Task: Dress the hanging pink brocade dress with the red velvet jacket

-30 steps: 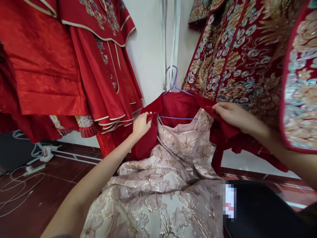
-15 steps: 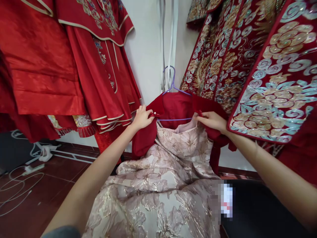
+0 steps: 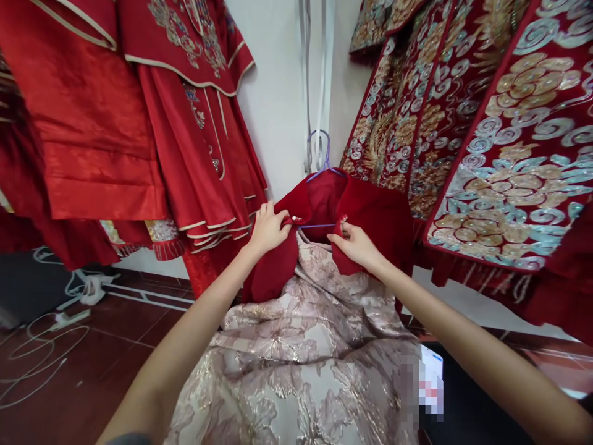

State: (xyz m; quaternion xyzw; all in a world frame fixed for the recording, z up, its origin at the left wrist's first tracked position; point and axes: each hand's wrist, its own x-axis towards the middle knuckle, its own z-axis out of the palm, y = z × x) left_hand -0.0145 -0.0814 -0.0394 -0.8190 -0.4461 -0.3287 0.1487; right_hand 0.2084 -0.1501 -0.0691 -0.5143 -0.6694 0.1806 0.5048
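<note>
A dark red velvet jacket (image 3: 375,204) hangs on a purple hanger (image 3: 327,162) in front of me. My left hand (image 3: 270,230) pinches its left front edge, beside a small pearly fastener (image 3: 296,218). With bent fingers my right hand (image 3: 356,246) grips the opposite front edge, where another small ornament shows at the fingertips. Between the two edges a gap remains, showing the jacket's red lining and the hanger's lower bar. Below and partly behind the jacket is a pale pink and gold floral brocade dress (image 3: 296,346), spread towards me in folds.
Red garments (image 3: 185,123) hang at the left, and a heavily embroidered red garment (image 3: 509,161) hangs at the right. A phone-like lit screen (image 3: 432,377), partly blurred, lies on a black surface (image 3: 482,395). White cables (image 3: 46,364) lie on the tiled floor near a white stand.
My right hand has moved left, drawing the right front of the jacket inward over the dress top. The gap between the edges has narrowed. My left hand keeps its hold.
</note>
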